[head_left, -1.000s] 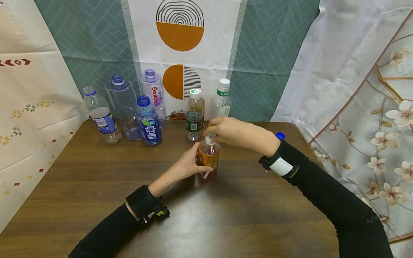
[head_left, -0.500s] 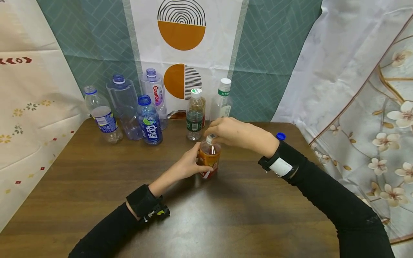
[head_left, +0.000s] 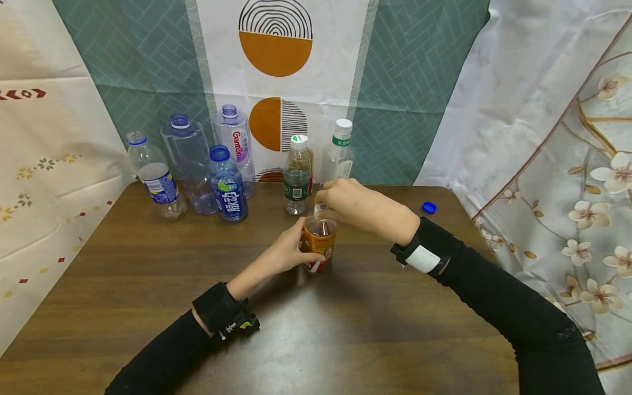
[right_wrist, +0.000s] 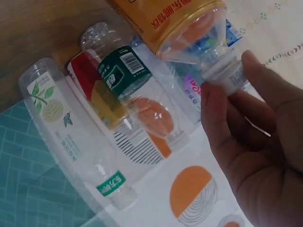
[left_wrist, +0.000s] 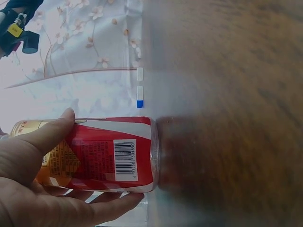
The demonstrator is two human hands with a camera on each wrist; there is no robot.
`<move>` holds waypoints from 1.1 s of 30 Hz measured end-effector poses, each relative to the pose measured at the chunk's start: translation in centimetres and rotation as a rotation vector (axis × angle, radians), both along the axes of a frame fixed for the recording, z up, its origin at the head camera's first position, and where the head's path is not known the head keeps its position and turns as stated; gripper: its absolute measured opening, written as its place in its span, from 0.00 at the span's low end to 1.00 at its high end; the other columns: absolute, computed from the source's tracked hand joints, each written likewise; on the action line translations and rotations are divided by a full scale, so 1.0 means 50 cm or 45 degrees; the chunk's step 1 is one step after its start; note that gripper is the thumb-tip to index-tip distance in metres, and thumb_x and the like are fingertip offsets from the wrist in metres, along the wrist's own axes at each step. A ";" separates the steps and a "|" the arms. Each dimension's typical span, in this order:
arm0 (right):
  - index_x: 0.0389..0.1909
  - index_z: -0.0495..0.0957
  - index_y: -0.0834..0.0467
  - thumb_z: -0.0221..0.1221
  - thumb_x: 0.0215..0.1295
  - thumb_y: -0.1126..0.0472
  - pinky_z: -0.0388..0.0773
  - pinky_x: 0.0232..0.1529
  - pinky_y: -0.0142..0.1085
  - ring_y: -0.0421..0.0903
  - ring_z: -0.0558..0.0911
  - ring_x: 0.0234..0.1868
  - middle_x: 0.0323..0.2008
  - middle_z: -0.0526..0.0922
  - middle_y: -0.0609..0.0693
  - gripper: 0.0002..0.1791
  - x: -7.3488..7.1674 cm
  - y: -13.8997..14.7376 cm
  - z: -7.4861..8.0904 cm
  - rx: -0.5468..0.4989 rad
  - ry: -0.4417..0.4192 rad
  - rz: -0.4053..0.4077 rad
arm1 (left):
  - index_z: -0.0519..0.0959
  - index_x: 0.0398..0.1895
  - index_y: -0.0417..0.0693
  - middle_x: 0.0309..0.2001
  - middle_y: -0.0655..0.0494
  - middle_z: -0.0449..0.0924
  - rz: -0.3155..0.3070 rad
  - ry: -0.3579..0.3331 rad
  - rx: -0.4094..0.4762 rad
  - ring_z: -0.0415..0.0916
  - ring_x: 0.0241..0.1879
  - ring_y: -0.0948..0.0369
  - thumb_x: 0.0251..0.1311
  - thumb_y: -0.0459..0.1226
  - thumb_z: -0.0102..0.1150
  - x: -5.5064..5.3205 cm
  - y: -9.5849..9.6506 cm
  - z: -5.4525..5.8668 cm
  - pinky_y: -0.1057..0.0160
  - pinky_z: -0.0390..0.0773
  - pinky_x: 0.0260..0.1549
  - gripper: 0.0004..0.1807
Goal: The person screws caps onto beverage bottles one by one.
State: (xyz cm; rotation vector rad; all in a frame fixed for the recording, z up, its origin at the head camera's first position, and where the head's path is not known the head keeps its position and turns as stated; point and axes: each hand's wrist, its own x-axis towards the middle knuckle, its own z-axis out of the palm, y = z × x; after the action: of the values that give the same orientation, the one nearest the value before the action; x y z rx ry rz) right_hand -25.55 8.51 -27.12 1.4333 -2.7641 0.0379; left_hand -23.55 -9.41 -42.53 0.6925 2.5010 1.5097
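In the head view a small plastic bottle [head_left: 320, 241] with an orange and red label stands upright on the table [head_left: 375, 329]. My left hand [head_left: 283, 249] grips its body, thumb in front and fingers round the far side. At the top, my right hand [head_left: 362, 206] pinches the white cap [right_wrist: 232, 78] between thumb and fingers. Through the right wrist view the cap is right at the clear bottle neck [right_wrist: 213, 56]; whether it is seated or lifted off, I cannot tell. A barcode on the bottle's red label [left_wrist: 104, 156] faces the left wrist camera.
Uncapped bottles stand at the back left, among them a blue bottle [head_left: 229, 189] and a tilted clear bottle [head_left: 158, 184]. Behind my hands are a green-labelled bottle [head_left: 297, 181] and a tall white-capped bottle [head_left: 340, 151]. A blue cap [head_left: 429, 207] lies at the right.
My right hand and wrist have shifted slightly, with the wrist lower and to the left, uncovering the whole blue cap. The left hand still holds the bottle in place.
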 end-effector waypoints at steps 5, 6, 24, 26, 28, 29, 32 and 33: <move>0.52 0.84 0.64 0.68 0.66 0.64 0.84 0.49 0.42 0.49 0.85 0.44 0.48 0.85 0.56 0.16 -0.013 0.015 0.014 0.028 -0.099 0.131 | 0.58 0.70 0.40 0.66 0.39 0.72 -0.010 -0.019 0.006 0.72 0.66 0.45 0.56 0.36 0.76 -0.001 0.000 0.001 0.44 0.73 0.64 0.44; 0.53 0.83 0.64 0.68 0.65 0.66 0.84 0.51 0.42 0.50 0.85 0.47 0.50 0.85 0.56 0.16 -0.016 0.019 0.017 0.025 -0.111 0.179 | 0.58 0.71 0.40 0.66 0.39 0.72 -0.010 -0.025 0.007 0.72 0.66 0.45 0.56 0.36 0.76 -0.001 0.000 0.001 0.44 0.73 0.64 0.44; 0.53 0.84 0.59 0.69 0.62 0.68 0.84 0.49 0.39 0.49 0.84 0.50 0.48 0.87 0.52 0.18 -0.036 0.026 0.021 0.111 -0.069 0.356 | 0.59 0.69 0.40 0.66 0.39 0.72 -0.007 -0.038 -0.008 0.73 0.65 0.45 0.56 0.36 0.76 -0.003 0.000 0.002 0.44 0.74 0.63 0.43; 0.52 0.84 0.59 0.69 0.62 0.67 0.84 0.49 0.39 0.49 0.84 0.49 0.47 0.87 0.52 0.17 -0.037 0.027 0.021 0.107 -0.061 0.369 | 0.59 0.70 0.40 0.66 0.39 0.72 -0.014 -0.038 -0.010 0.72 0.65 0.45 0.56 0.36 0.76 -0.004 -0.002 0.002 0.44 0.74 0.63 0.44; 0.52 0.84 0.59 0.69 0.62 0.67 0.84 0.50 0.39 0.50 0.84 0.50 0.47 0.87 0.52 0.16 -0.039 0.027 0.021 0.102 -0.058 0.383 | 0.58 0.71 0.39 0.66 0.39 0.72 -0.022 -0.033 -0.015 0.72 0.66 0.45 0.56 0.37 0.76 -0.004 -0.003 0.002 0.44 0.73 0.64 0.45; 0.52 0.84 0.59 0.69 0.62 0.67 0.84 0.50 0.39 0.50 0.84 0.50 0.47 0.87 0.53 0.16 -0.039 0.027 0.020 0.098 -0.060 0.383 | 0.58 0.71 0.39 0.66 0.39 0.72 -0.026 -0.035 -0.014 0.71 0.66 0.45 0.57 0.37 0.76 -0.005 -0.004 0.001 0.44 0.73 0.64 0.45; 0.52 0.84 0.60 0.69 0.63 0.67 0.84 0.51 0.40 0.51 0.84 0.52 0.48 0.87 0.54 0.16 -0.038 0.025 0.016 0.068 -0.082 0.371 | 0.56 0.73 0.40 0.67 0.39 0.71 -0.029 -0.038 -0.021 0.70 0.67 0.46 0.57 0.37 0.76 -0.004 -0.006 0.001 0.44 0.72 0.65 0.46; 0.52 0.84 0.61 0.69 0.63 0.66 0.84 0.52 0.40 0.51 0.84 0.51 0.48 0.87 0.54 0.16 -0.036 0.023 0.014 0.059 -0.091 0.357 | 0.56 0.73 0.40 0.67 0.39 0.71 -0.029 -0.036 -0.023 0.70 0.67 0.46 0.57 0.37 0.75 -0.003 -0.006 0.001 0.44 0.71 0.66 0.47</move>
State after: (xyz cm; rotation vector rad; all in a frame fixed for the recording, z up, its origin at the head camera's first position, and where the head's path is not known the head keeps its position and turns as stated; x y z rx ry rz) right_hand -27.33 9.67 -26.40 1.8557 -2.6093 0.0318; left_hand -23.71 -9.70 -42.47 0.6897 2.4740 1.4771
